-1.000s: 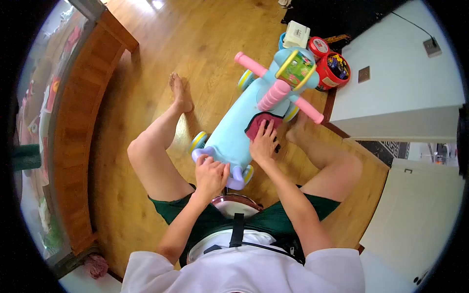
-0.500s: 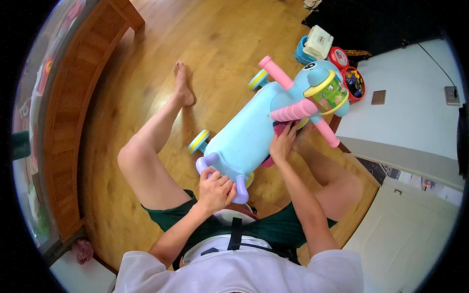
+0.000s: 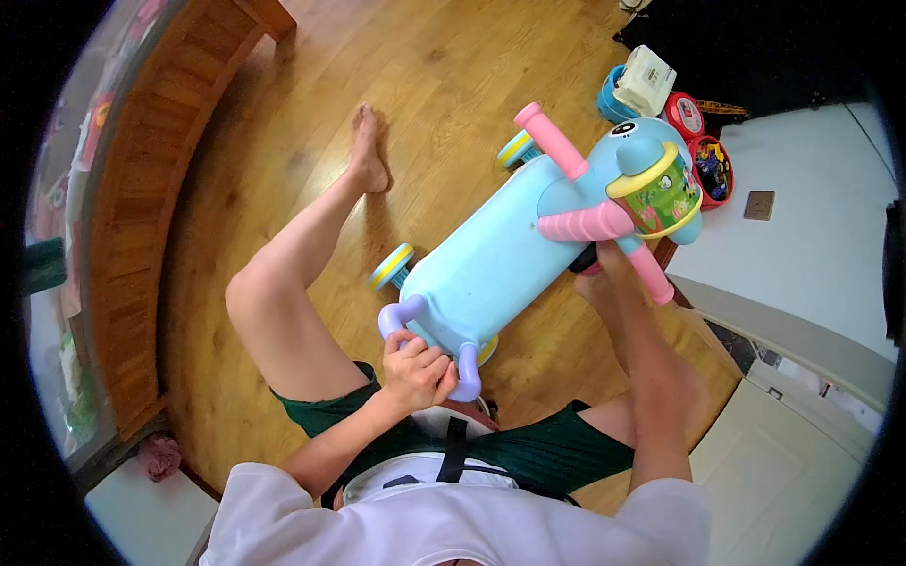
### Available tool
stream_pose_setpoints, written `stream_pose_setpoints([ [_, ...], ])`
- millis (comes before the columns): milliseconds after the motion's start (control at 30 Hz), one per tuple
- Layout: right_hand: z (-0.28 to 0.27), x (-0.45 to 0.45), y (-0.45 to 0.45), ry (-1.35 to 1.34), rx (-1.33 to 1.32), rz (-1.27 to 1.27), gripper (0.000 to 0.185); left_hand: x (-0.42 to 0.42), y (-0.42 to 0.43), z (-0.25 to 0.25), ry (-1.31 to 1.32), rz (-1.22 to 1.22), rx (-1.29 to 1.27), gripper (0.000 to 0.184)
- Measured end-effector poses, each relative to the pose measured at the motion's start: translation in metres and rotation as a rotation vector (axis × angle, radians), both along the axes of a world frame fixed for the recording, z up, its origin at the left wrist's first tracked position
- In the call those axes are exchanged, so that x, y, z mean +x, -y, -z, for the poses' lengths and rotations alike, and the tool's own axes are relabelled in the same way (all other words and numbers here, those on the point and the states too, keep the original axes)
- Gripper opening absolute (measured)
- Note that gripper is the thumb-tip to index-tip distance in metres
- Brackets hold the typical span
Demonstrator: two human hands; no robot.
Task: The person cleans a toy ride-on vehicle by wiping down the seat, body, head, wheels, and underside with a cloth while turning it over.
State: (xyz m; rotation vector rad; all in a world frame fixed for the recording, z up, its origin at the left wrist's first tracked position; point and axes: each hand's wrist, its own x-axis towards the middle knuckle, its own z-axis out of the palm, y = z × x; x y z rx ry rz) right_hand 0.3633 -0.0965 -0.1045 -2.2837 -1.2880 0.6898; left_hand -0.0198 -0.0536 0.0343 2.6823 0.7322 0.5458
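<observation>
A light-blue ride-on toy with an animal head, pink handlebar grips and yellow-rimmed wheels stands on the floor between my legs, angled up to the right. My left hand is closed around the lilac rear handle of the toy. On the toy's right side, my right hand reaches down beneath the pink ribbed part near the head. Its fingers are hidden by the toy, and a dark patch shows beside it. I cannot make out what it touches.
My bare legs are spread on either side of the toy on a wooden floor. Beyond the head stand a blue tub, a white packet and a red bucket of small toys. A wooden bed frame runs along the left.
My right hand has moved forward along the toy's side and down below the head. The pink cloth-like item seen near it earlier is mostly out of sight. My left hand keeps its grip.
</observation>
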Motion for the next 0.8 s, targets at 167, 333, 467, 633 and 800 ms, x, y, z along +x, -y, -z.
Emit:
stream_pose_setpoints([
  [167, -0.040, -0.005, -0.005, 0.148, -0.038, -0.012, 0.052, 0.004, -0.002, -0.003, 0.033, -0.008, 0.024, 0.022],
  [333, -0.050, -0.022, -0.007, 0.280, 0.012, 0.042, 0.052, 0.006, 0.001, 0.001, 0.034, -0.032, 0.015, 0.024],
  [467, -0.016, -0.059, -0.001, 0.319, 0.197, 0.091, 0.053, 0.006, 0.004, 0.003, 0.047, -0.049, 0.009, 0.024],
  [633, -0.001, -0.148, 0.037, 0.300, 0.239, -0.012, 0.063, 0.010, 0.007, -0.015, 0.095, -0.070, -0.169, 0.017],
  [800, -0.042, -0.184, 0.059, 0.276, 0.164, -0.203, 0.060, 0.017, 0.015, -0.131, 0.670, 0.197, -1.200, 0.022],
])
